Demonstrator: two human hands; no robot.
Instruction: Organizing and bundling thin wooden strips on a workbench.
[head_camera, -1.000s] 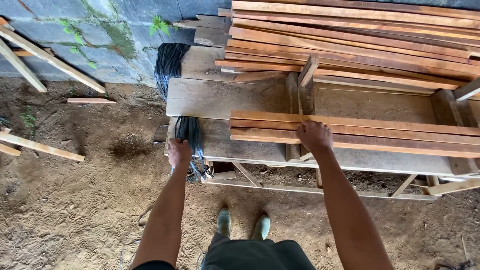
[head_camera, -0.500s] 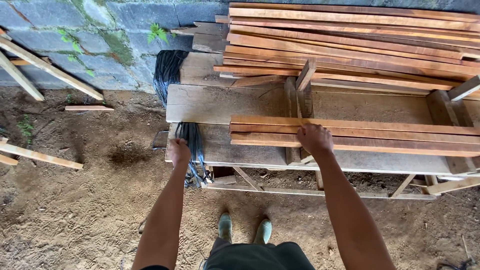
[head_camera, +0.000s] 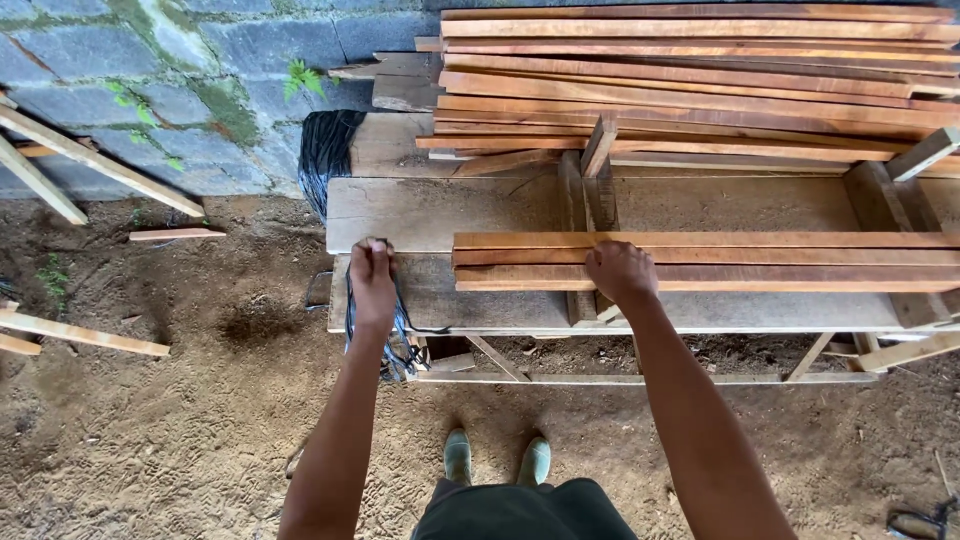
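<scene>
Since a second ago your left hand (head_camera: 372, 272) has climbed from the bench's near edge up onto the strap (head_camera: 385, 300), and your head has shifted a little so the whole scene sits slightly lower and to the left. That dark strap lies across the left end of the bench (head_camera: 500, 305) and hangs in loose loops over its front edge; your fingers are curled shut around the bundle near its top, knuckles up, wrist straight, forearm reaching up from below. Your right hand (head_camera: 620, 272) rests palm down on the planks (head_camera: 760, 262), a short stack of reddish boards lying lengthwise on the bench, with the fingers bent over the near edge of the front board; whether they truly clamp it or only press on it, you cannot tell from here. Both arms are stretched forward and nearly parallel, your boots (head_camera: 497, 460) planted on the dirt close to the bench. As it looks, you are at the gathering stage: strap in one hand, boards steadied by the other. A larger pile (head_camera: 700, 80) of the same boards lies behind, against the wall (head_camera: 150, 60).
</scene>
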